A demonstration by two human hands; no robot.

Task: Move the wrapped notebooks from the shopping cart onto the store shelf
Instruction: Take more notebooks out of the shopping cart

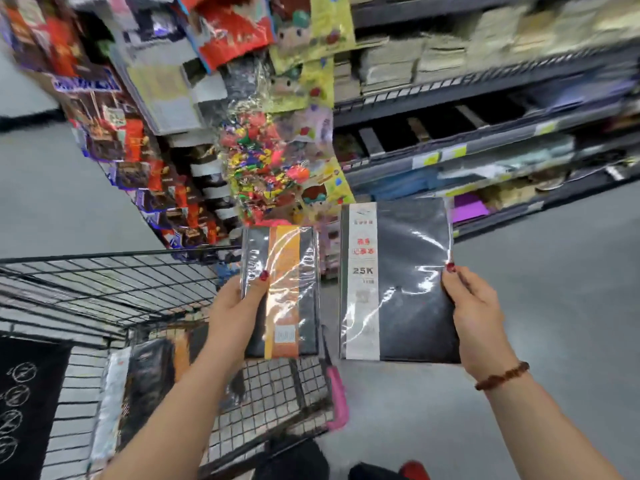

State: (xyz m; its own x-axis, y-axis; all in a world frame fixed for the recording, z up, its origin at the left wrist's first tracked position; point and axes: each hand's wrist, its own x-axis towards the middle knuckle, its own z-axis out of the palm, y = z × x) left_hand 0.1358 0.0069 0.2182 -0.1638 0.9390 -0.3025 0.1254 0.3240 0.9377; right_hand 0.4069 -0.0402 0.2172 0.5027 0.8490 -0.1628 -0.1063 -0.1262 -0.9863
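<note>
My left hand (239,308) grips a smaller black notebook with an orange band (282,292), wrapped in clear plastic, by its left edge above the shopping cart (114,282). My right hand (474,313) holds a larger black wrapped notebook with a white band marked 25K (398,282) by its right edge, out over the floor. Both notebooks are upright and face me, side by side. More wrapped notebooks (145,382) lie at the bottom of the wire cart. The store shelf (485,98) with stacked stationery rises at the upper right.
Hanging bags of sweets and toys (266,161) fill a rack straight ahead, with snack packets (138,150) to its left. Grey floor (536,271) spreads to the right below the shelves. The cart's pink corner guard (337,400) sits near my left forearm.
</note>
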